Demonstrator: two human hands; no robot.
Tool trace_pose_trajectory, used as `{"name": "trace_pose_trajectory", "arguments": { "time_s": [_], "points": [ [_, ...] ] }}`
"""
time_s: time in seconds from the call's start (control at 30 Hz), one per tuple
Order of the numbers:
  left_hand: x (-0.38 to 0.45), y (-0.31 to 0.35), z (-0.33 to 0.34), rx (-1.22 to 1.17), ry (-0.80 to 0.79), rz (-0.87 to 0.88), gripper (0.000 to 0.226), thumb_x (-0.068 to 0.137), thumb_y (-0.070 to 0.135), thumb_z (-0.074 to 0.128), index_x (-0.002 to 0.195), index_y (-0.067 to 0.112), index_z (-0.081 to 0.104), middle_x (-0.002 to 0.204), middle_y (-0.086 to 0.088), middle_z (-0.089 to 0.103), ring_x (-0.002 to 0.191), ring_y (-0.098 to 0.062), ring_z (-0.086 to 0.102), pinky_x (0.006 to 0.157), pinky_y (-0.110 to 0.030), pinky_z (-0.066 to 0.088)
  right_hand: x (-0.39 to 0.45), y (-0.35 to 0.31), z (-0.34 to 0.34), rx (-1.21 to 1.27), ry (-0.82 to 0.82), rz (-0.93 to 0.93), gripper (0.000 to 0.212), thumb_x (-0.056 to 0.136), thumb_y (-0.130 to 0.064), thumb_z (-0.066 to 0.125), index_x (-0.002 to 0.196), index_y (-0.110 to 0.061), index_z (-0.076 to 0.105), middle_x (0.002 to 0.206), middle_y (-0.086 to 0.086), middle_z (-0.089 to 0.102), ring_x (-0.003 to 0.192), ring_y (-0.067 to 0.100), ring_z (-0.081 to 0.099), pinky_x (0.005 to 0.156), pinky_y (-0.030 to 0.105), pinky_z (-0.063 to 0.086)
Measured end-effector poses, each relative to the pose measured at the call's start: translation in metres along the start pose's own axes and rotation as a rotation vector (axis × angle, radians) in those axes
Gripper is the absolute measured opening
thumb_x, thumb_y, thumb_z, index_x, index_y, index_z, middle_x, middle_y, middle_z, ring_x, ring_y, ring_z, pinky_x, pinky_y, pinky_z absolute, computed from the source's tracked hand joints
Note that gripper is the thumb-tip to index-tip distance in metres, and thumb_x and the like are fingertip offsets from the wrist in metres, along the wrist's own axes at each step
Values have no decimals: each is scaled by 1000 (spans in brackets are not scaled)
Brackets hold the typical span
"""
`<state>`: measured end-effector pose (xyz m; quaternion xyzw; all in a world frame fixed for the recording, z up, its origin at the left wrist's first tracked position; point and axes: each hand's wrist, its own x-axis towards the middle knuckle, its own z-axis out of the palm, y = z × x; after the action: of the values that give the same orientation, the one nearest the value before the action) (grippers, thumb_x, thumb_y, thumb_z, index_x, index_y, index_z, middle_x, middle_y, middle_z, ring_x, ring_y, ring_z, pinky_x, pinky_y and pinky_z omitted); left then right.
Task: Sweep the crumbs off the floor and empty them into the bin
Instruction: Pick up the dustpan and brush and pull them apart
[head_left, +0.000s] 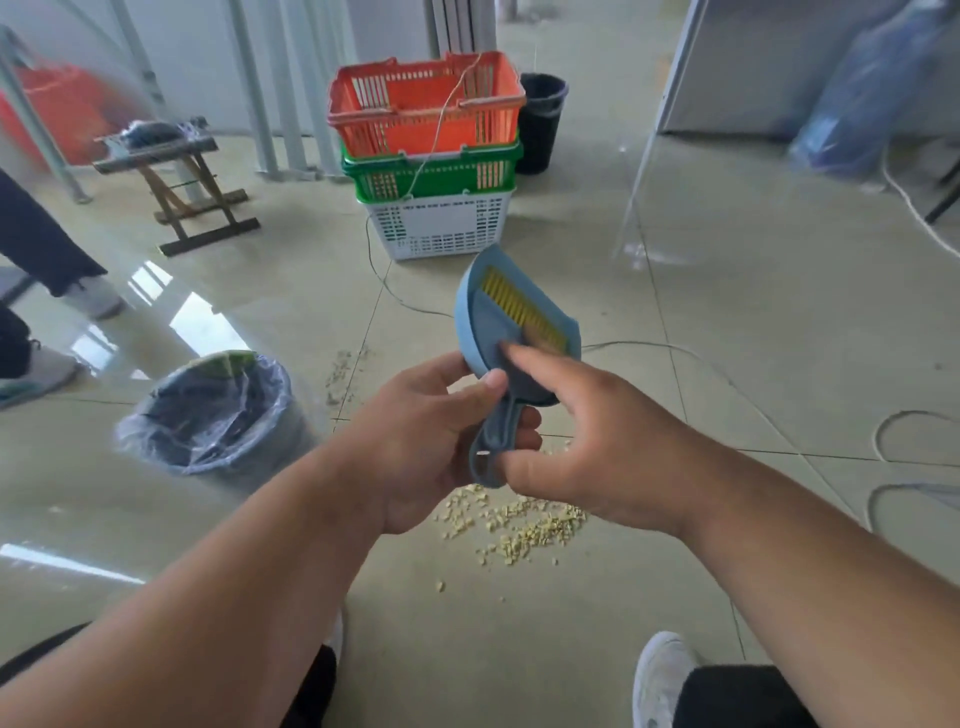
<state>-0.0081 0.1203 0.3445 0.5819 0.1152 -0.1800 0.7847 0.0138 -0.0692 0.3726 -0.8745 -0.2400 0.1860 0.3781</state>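
Above the pale tiled floor, a blue dustpan is held up in mid-air, its scoop tilted away and its row of yellow comb teeth turned toward the camera. Its handle is gripped by the left hand, with the thumb pressed on the neck of the pan and the fingers wrapped round from behind. The right hand is placed against the same tool — the index finger is stretched onto the inside of the scoop, while the thumb and the lower fingers are closed about the end of the handle.

Directly beneath the hands, a heap of yellow crumbs is spread on the tiles, with a few stray bits scattered below it; a thinner, greyish scatter lies farther off, just right of the bin. That bin, lined with a clear plastic bag, stands to the left of the crumbs, well apart from the dustpan.

Farther back, three baskets are stacked — orange on green on white — with a black bin behind them and a folding stool to the left.
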Motion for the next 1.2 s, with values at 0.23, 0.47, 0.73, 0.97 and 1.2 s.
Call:
{"name": "trace_pose_trajectory", "arguments": {
  "time_s": [0.23, 0.47, 0.73, 0.97, 1.2],
  "points": [
    [4, -15, -3, 93, -17, 36, 29, 110, 15, 59, 136, 19, 71, 118, -27, 77, 94, -37, 74, 93, -63, 54, -1, 1, 23, 59, 156, 9, 116, 67, -43, 90, 157, -44, 17, 149, -14, 43, 117, -5, 53, 70, -4, 41],
    [0, -20, -29, -2, -103, 3, 33, 104, 19, 66, 136, 18, 71, 128, -36, 70, 107, -42, 69, 93, -54, 50, 23, -4, 28, -10, 40, 7, 148, 57, -55, 92, 152, -54, -22, 162, -32, -24, 155, 1, -5, 118, 34, 37],
    [-1, -15, -45, 34, -27, -41, 27, 109, 16, 59, 131, 14, 74, 120, -33, 74, 97, -33, 73, 76, -41, 61, 35, -7, 40, 134, -55, -5, 124, 70, -32, 89, 154, -59, 2, 148, -14, 49, 125, 0, 58, 95, 24, 56],
    [8, -4, -68, 136, 208, -86, 19, 107, 3, 60, 125, 5, 66, 95, -23, 73, 68, -28, 70, 63, -37, 64, 55, 18, 33, 395, 199, 41, 42, 97, 2, 57, 131, -22, 63, 122, 2, 74, 110, 13, 73, 97, 36, 57],
    [17, -38, -117, 598, 423, -267, 15, 103, 1, 51, 111, 3, 62, 86, -17, 70, 57, -23, 56, 50, -28, 51, 66, 63, 45, 373, 244, 407, 11, 104, -9, 55, 111, -11, 63, 98, 15, 74, 74, 26, 79, 71, 43, 66]
  ]
}}
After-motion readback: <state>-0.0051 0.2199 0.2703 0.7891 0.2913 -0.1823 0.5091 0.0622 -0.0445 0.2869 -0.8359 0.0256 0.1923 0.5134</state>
